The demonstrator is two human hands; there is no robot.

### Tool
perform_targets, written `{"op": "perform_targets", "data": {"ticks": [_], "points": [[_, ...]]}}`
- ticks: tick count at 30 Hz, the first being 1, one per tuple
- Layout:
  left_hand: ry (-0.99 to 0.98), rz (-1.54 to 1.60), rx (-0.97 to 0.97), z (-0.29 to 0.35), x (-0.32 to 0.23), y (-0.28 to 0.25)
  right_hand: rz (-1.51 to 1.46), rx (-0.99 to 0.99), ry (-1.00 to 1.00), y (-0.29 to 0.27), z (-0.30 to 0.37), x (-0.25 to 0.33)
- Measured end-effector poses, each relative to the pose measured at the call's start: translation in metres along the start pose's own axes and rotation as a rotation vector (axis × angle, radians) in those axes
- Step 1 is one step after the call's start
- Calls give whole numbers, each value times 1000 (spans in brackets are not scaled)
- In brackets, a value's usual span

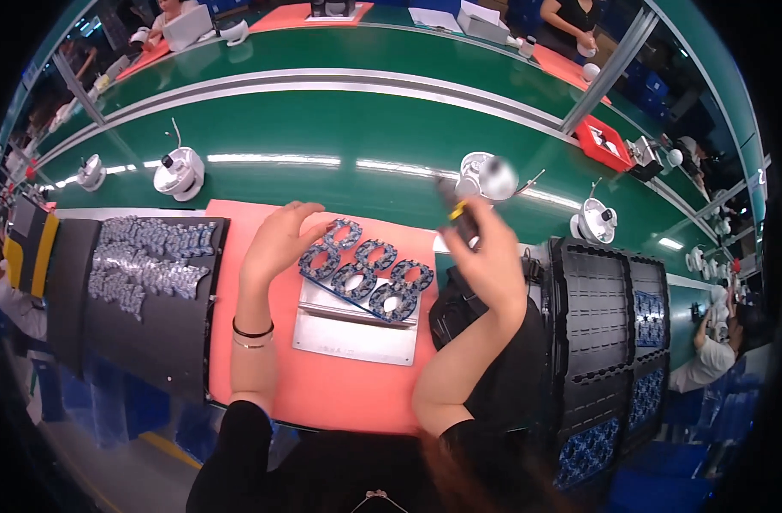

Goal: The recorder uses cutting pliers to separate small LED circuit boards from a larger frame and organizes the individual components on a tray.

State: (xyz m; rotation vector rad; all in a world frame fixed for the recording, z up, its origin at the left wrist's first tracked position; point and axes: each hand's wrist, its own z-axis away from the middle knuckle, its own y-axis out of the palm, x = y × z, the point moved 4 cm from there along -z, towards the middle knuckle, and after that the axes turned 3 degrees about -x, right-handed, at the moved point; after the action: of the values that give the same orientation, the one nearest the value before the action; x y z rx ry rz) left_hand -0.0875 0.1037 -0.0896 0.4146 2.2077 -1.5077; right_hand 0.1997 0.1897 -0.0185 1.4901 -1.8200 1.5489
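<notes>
I see the left hand (275, 244), fingers curled, steadying the panel of ring-shaped circuit boards (365, 269) at its nine o'clock edge on the metal plate (344, 338), while the right hand (493, 256) clamps a screwdriver (459, 214) raised at two o'clock.

Blurred tool (459, 214) in raised right hand (493, 256), tip indistinct.

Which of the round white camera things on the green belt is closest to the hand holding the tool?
The white dome directly behind the raised right hand. The others on the belt sit farther off: one right, two left.
</notes>
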Motion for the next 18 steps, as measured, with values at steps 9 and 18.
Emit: {"op": "perform_targets", "data": {"ticks": [9,18], "points": [[-247,-90,346,-3,20,61,223,333,274,36,-14,-46],[-70,402,-18,-7,-34,12,284,348,268,51,-16,-55]]}}
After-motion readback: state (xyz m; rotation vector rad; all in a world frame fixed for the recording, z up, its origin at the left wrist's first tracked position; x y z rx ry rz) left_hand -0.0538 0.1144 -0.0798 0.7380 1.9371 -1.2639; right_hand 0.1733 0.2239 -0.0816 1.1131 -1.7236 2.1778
